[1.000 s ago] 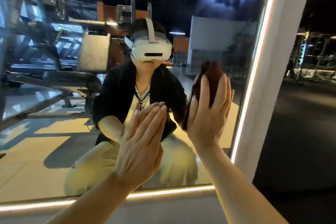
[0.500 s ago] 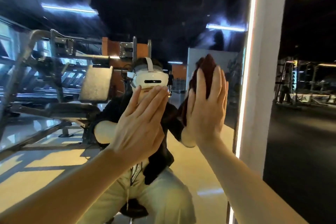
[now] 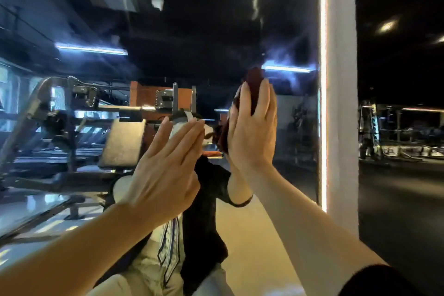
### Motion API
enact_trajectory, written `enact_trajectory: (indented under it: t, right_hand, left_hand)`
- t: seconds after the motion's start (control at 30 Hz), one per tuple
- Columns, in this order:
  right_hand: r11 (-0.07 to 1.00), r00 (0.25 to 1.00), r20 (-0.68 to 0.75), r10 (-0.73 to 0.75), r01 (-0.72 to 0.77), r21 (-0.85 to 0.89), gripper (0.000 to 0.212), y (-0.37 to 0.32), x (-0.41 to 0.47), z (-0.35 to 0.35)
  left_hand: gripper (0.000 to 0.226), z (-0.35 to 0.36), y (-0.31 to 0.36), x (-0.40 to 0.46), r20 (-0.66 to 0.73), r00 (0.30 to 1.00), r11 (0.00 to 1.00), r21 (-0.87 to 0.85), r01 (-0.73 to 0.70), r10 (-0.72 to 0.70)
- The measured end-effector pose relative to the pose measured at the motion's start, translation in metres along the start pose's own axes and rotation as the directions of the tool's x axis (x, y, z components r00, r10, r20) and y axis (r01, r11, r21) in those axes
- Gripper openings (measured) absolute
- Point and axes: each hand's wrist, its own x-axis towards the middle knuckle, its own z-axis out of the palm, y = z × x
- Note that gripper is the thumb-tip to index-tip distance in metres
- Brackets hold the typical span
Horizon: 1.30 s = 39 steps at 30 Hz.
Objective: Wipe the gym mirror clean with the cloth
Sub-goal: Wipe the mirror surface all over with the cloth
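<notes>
The gym mirror [image 3: 216,31] fills most of the view, with a lit strip along its right edge. A dark red cloth [image 3: 253,81] is pressed flat against the glass under my right hand [image 3: 252,132], whose fingers point upward. The cloth shows above my fingertips and at the left of my palm. My left hand [image 3: 165,170] rests flat on the glass with its fingers together, just left of and lower than the right, holding nothing. My own reflection sits behind both hands.
A white pillar [image 3: 341,103] frames the mirror on the right. Beyond it lies dark gym floor with distant machines [image 3: 396,134]. The mirror reflects a weight bench [image 3: 120,144] and rack at left.
Both hands have moved up the glass, the right carrying the cloth higher. The view has tilted upward, so the mirror's bottom edge has dropped out of sight.
</notes>
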Motion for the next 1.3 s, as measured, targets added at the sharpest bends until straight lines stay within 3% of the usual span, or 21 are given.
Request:
enact_trajectory:
  t: [0.1,0.2,0.23,0.33,0.4,0.47,0.5,0.6,0.67,0.7,0.77,0.83,1.0,1.03,1.1,1.13,1.2,1.23,1.3]
  right_hand:
    - [0.976,0.964,0.158,-0.215,0.217,0.000,0.050,-0.009,-0.058,-0.013]
    - [0.928,0.915,0.171,-0.365,0.373,-0.015,0.046,0.020,-0.049,-0.025]
    - [0.952,0.942,0.147,-0.302,0.307,-0.014,0.046,0.027,-0.032,-0.025]
    - [0.991,0.993,0.020,0.116,-0.117,0.059,0.051,0.033,0.037,-0.015]
    - [0.981,0.981,-0.071,0.182,-0.176,0.087,0.056,0.011,0.065,-0.005]
    - [0.995,0.998,-0.037,0.056,-0.052,0.080,0.055,-0.034,0.062,0.002]
    - [0.994,0.997,0.011,-0.075,0.074,0.076,0.054,-0.053,0.053,0.004]
    - [0.877,0.871,0.103,-0.480,0.474,0.079,0.049,-0.067,0.032,0.006]
    - [0.842,0.836,0.103,-0.539,0.538,0.037,0.047,-0.031,0.043,0.000]
    - [0.890,0.886,0.089,-0.455,0.453,0.045,0.047,-0.007,0.049,-0.004]
    - [0.991,0.995,0.016,-0.101,0.099,0.086,0.050,0.041,0.058,-0.015]
    - [0.984,0.986,-0.047,0.160,-0.156,0.091,0.052,0.064,0.057,-0.023]
    - [0.928,0.937,-0.133,0.324,-0.286,0.240,0.064,0.028,0.087,-0.009]
    - [0.935,0.948,-0.125,0.292,-0.256,0.244,0.060,0.008,0.096,-0.006]
    - [0.991,0.995,-0.097,0.003,0.010,0.134,0.055,-0.036,0.098,0.005]
    - [0.980,0.982,-0.072,-0.175,0.181,0.086,0.054,-0.051,0.098,0.010]
    - [0.920,0.922,-0.009,-0.386,0.386,0.068,0.050,-0.054,0.105,0.019]
    - [0.894,0.895,0.011,-0.447,0.446,0.054,0.047,-0.044,0.110,0.017]
    - [0.913,0.913,0.020,-0.407,0.406,0.046,0.043,-0.004,0.119,0.011]
  left_hand:
    - [0.070,-0.009,-0.017,-0.010,0.015,1.000,1.000,-0.004,0.004,-0.003]
    - [0.067,-0.021,-0.034,-0.014,0.061,0.998,1.000,-0.003,-0.021,0.021]
    - [0.068,-0.025,-0.040,-0.011,0.079,0.997,1.000,0.005,-0.027,0.027]
    - [0.070,-0.027,-0.050,0.002,0.086,0.996,1.000,0.020,-0.008,0.006]
    - [0.070,-0.026,-0.052,0.014,0.058,0.998,1.000,0.014,0.009,-0.010]
    - [0.071,-0.028,-0.053,0.023,0.009,0.999,0.999,0.001,0.045,-0.045]
    - [0.071,-0.029,-0.054,0.026,-0.015,0.997,0.997,-0.016,0.081,-0.082]
    - [0.065,-0.032,-0.060,0.031,-0.054,0.984,0.984,-0.053,0.169,-0.171]
    - [0.066,-0.029,-0.061,0.034,-0.053,0.984,0.984,-0.055,0.167,-0.170]
    - [0.069,-0.027,-0.059,0.037,-0.044,0.987,0.987,-0.047,0.153,-0.155]
    - [0.071,-0.023,-0.052,0.045,-0.016,0.994,0.994,-0.009,0.108,-0.108]
    - [0.068,-0.018,-0.045,0.054,0.003,0.998,0.998,0.015,0.057,-0.057]
    - [0.063,-0.010,-0.043,0.073,-0.019,1.000,1.000,0.000,0.018,-0.018]
    - [0.057,-0.010,-0.045,0.076,-0.052,0.998,0.999,-0.021,0.033,-0.034]
    - [0.045,-0.010,-0.049,0.080,-0.136,0.986,0.993,-0.077,0.088,-0.098]
    - [0.042,-0.010,-0.051,0.082,-0.170,0.977,0.988,-0.100,0.116,-0.132]
    - [0.041,-0.009,-0.050,0.087,-0.186,0.969,0.981,-0.129,0.142,-0.164]
    - [0.042,-0.008,-0.047,0.090,-0.175,0.972,0.982,-0.133,0.135,-0.158]
    - [0.046,-0.006,-0.039,0.098,-0.148,0.983,0.990,-0.103,0.096,-0.111]
